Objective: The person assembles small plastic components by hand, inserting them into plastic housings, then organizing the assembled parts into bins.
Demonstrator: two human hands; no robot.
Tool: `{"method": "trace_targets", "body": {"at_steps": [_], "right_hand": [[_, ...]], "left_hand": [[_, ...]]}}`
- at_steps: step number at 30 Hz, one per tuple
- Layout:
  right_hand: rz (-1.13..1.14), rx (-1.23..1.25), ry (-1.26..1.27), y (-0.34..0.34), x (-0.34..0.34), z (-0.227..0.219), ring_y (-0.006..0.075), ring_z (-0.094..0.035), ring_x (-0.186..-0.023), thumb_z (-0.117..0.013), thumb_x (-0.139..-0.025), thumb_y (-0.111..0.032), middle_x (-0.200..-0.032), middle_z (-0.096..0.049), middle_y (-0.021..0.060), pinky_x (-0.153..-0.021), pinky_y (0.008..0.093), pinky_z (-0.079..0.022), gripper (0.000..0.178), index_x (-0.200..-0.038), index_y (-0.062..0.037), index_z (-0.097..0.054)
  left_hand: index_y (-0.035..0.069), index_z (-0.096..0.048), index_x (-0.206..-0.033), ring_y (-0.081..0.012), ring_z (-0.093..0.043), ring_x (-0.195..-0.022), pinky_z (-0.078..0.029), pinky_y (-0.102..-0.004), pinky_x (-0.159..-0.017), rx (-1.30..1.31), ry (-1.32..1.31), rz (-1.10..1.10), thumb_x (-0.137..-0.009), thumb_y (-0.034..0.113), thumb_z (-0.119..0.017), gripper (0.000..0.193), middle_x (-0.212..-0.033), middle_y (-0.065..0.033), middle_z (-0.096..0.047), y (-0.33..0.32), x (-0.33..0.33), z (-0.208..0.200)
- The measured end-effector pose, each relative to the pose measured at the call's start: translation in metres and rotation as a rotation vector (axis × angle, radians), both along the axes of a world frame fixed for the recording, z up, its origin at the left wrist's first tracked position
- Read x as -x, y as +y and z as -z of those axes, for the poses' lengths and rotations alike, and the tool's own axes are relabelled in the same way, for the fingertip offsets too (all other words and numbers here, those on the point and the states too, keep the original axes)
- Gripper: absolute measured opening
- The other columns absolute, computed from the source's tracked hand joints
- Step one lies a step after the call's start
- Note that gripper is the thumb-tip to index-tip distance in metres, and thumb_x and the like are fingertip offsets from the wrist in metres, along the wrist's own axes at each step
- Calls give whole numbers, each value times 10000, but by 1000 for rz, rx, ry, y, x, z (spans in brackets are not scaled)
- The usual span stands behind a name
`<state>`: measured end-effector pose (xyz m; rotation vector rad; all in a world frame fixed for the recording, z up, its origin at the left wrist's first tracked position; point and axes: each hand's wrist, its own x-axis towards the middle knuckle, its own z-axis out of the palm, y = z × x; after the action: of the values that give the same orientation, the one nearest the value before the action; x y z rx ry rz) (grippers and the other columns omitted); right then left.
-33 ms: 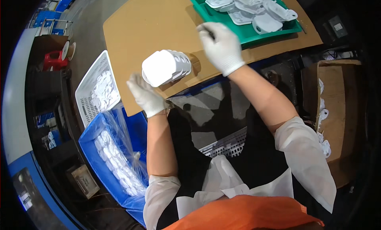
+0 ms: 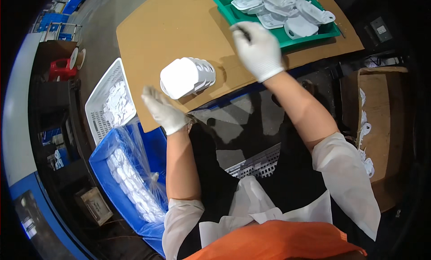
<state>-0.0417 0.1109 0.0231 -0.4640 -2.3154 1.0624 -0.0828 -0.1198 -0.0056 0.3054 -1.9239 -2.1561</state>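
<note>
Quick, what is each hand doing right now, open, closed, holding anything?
Left hand: open and empty, beside the stack of white plastic parts.
Right hand: curled near the green tray; something thin and dark shows at its fingertips, a grip cannot be told.

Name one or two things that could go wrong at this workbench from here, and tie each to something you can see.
1. The stack of white plastic parts lies on its side near the front edge of the cardboard sheet, beside the left hand; a nudge could topple it or push it off.
2. The green tray is heaped with loose white parts, and the right hand is at its near rim; a bump might spill some.
</note>
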Motion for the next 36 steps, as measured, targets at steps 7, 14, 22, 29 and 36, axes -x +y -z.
{"method": "trace_targets", "body": {"at_steps": [7, 14, 22, 29, 36], "right_hand": [[581, -450, -121, 135, -29, 14, 315, -580, -1074, -586, -836, -282, -1262, -529, 106, -880, 429, -488, 378, -1211, -240, -597], [713, -449, -312, 209, -50, 50, 320, -605, -1047, -587, -833, -281, -1332, -483, 38, -836, 463, -515, 370, -1201, -318, -603], [672, -558, 28, 171, -43, 22, 265, -620, -970, -675, -809, -267, -1101, -618, 32, -801, 386, -513, 205, -979, -153, -687], [-37, -71, 218, 19, -58, -27, 82, -535, -655, -759, -782, -137, -769, -622, 17, -629, 222, -453, 166, -889, -43, -675], [-567, 591, -161, -12, -66, -27, 22, -479, -667, -649, -833, -85, -741, -586, -45, -588, 198, -402, 117, -890, 17, -647]], "left_hand": [[-67, -389, -1313, -343, -410, -1235, -310, -443, -1065, 623, 725, 60, -911, 136, -463, 457, -1337, -225, -399, 6, -28, -11], [-31, -463, -1262, -388, -440, -1209, -339, -482, -1040, 783, 807, 170, -785, -4, -567, 489, -1287, -220, -441, 37, -48, -15], [-14, -494, -1228, -407, -448, -1183, -359, -487, -1007, 839, 829, 189, -692, 11, -680, 568, -1260, -229, -453, 49, -51, -16], [49, -585, -1071, -478, -416, -1178, -403, -564, -944, 937, 910, 384, -582, 95, -774, 526, -1255, -223, -428, 70, -60, -32], [185, -571, -1083, -496, -450, -1117, -426, -577, -908, 1040, 1142, 305, -602, 52, -716, 519, -1283, -206, -398, 76, -53, -11]]}}
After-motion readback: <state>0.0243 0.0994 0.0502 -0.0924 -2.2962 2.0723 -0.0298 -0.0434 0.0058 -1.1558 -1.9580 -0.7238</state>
